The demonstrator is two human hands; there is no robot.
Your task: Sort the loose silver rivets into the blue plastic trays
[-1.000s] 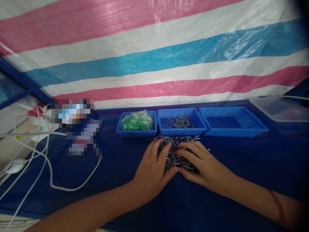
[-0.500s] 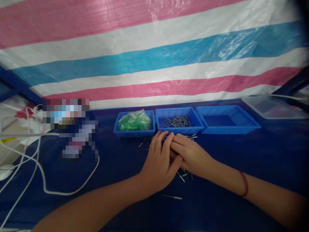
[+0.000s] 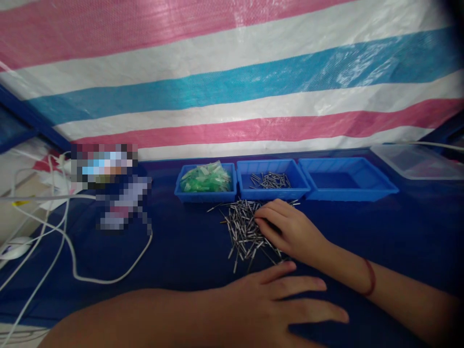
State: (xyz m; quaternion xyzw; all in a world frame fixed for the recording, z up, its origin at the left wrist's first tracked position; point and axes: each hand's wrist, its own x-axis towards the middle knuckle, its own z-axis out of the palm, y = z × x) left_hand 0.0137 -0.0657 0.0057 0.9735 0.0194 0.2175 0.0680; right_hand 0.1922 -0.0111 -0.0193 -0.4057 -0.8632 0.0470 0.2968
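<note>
A pile of metal pop rivets (image 3: 241, 229) lies on the dark blue table, just in front of the trays. My right hand (image 3: 290, 227) rests at the pile's right side with its fingers curled and the fingertips brought together among the rivets. Whatever lies between those fingertips is hidden. Nearer to me, my left hand (image 3: 279, 304) is stretched out with fingers spread, holding nothing, below the pile. Behind the pile, the middle blue tray (image 3: 273, 195) holds more rivets.
The left blue tray (image 3: 205, 195) holds green plastic bags, and another blue tray (image 3: 351, 194) stands at the right. A clear plastic lid (image 3: 416, 162) lies beyond it. White cables (image 3: 105, 279) loop over the table's left side. A striped sheet (image 3: 232, 89) hangs behind.
My left hand has come away from beside my right hand, moved toward me and spread its fingers, uncovering the pile. My right hand stays at the pile.
</note>
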